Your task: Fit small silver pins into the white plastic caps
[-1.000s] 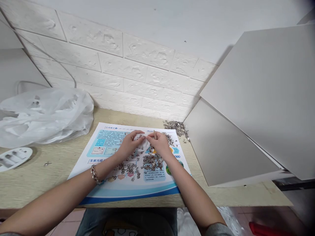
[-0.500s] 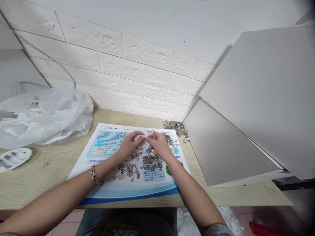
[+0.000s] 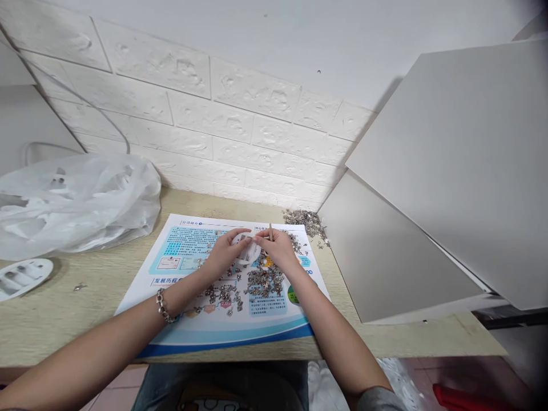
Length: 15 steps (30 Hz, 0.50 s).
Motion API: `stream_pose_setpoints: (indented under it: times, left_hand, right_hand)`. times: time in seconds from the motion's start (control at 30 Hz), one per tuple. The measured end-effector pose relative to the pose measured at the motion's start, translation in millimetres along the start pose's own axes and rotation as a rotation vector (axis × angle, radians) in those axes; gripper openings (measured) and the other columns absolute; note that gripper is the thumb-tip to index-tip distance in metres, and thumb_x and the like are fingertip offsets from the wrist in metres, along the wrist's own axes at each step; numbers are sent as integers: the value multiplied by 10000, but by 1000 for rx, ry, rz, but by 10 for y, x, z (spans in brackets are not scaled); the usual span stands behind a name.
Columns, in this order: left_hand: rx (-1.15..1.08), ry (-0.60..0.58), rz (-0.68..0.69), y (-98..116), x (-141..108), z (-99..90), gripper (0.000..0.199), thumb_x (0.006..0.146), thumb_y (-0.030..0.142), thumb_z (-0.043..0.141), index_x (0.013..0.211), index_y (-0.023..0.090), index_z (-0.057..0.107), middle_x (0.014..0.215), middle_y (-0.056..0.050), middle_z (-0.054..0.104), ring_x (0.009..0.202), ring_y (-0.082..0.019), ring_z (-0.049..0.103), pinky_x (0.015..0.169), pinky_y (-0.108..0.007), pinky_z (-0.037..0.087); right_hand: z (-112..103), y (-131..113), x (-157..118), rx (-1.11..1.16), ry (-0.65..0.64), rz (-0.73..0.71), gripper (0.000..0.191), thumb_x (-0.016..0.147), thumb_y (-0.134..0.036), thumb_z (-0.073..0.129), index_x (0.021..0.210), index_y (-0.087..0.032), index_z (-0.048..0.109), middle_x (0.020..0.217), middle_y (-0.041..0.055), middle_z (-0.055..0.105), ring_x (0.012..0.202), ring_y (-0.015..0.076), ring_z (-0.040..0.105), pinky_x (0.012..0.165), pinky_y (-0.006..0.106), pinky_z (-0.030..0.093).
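A small white oval plate with slots is held above the printed sheet. My left hand is closed on its left side, thumb on top. At its right edge is my right hand, fingers pinched, with a thin brown stick rising from between them. Whether the right fingers also grip the plate is too small to tell. Small metal pieces lie scattered on the sheet beneath and around both hands.
A clear plastic bag of white parts sits at the left, with another white oval plate before it. More metal bits are heaped near the wall. Large grey panels lean at the right.
The white plate shows more of its slotted face between my hands. The brown stick in my right hand stands more upright and shows more. Both hands have barely moved.
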State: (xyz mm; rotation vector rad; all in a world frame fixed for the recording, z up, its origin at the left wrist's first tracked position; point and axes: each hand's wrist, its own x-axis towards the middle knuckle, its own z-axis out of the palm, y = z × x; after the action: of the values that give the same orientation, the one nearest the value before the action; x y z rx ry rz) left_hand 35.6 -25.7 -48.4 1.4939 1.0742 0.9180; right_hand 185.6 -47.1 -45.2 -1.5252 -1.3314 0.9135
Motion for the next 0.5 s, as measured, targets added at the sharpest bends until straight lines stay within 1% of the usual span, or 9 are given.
stream_pose_setpoints:
  times: [0.07, 0.17, 0.23, 0.3, 0.4, 0.5]
  left_hand:
    - [-58, -44, -39, 14, -8, 12, 331, 700, 361, 577, 964, 166, 625, 633, -27, 587, 542, -128, 475, 503, -228, 336]
    - [-198, -77, -77, -31, 8, 32, 312, 701, 368, 588, 931, 160, 615, 710, -48, 610, 565, -129, 504, 506, -221, 363]
    - [-271, -100, -128, -84, 29, 41, 334, 703, 389, 587, 951, 165, 590, 715, -50, 604, 556, -134, 512, 493, -226, 376]
    - [-311, -123, -160, -128, 47, 41, 336, 711, 404, 576, 944, 162, 580, 700, -48, 590, 545, -135, 511, 480, -230, 378]
    - [-294, -129, -136, -145, 57, 31, 286, 734, 403, 544, 862, 150, 587, 687, -46, 576, 551, -124, 497, 478, -218, 360]
    - [-172, -110, -82, -118, 48, 20, 270, 755, 394, 508, 834, 154, 603, 713, -50, 588, 590, -127, 493, 503, -215, 357]
  right_hand:
    - [2, 1, 2, -4, 44, -24, 288, 679, -435, 566, 743, -158, 610, 586, -8, 507, 536, 108, 450, 478, 220, 324]
    - [3, -1, -6, -29, 81, -76, 325, 742, -464, 489, 706, -156, 586, 577, -8, 480, 539, 108, 439, 488, 226, 328]
    - [0, -5, -15, -73, 89, -111, 315, 770, -446, 460, 702, -163, 579, 590, -6, 477, 554, 111, 440, 505, 230, 336]
    - [-3, -4, -20, -136, 98, -167, 259, 773, -399, 472, 727, -175, 592, 636, 1, 506, 586, 115, 456, 533, 235, 347]
    - [-1, 11, -20, -242, 88, -288, 152, 747, -307, 526, 687, -181, 586, 720, 12, 558, 649, 119, 489, 591, 242, 365]
    - [11, 35, -20, -365, 69, -409, 173, 751, -249, 534, 595, -174, 536, 699, 14, 552, 686, 125, 494, 636, 249, 364]
